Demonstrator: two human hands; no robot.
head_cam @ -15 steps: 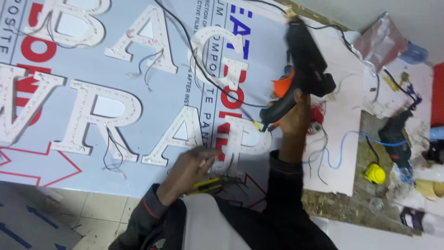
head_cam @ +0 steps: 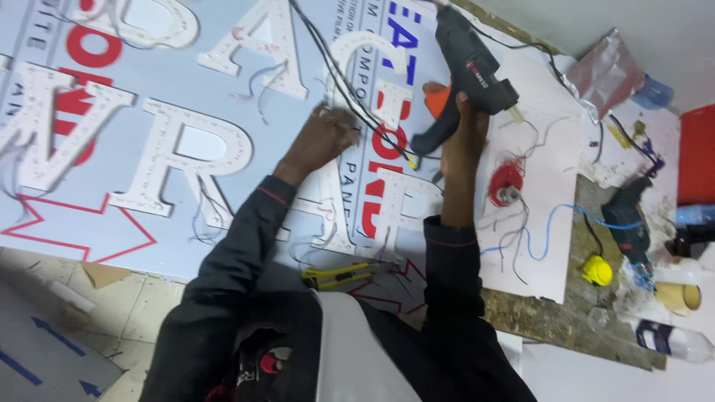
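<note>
Printed sign panel (head_cam: 186, 74) underneath; right hand (head_cam: 462, 138) fisted on black glue gun (head_cam: 462, 67), nozzle clear of work; left hand (head_cam: 320, 141) pressed on wires (head_cam: 350, 97) beside it, pinning them

A single view from the person's head looks steeply down and forward past their dark sleeves onto the worktop (head_cam: 536, 313), close enough that both arms fill the lower middle; the picture sits tilted, with a strip of floor (head_cam: 52, 327) at lower left
</note>
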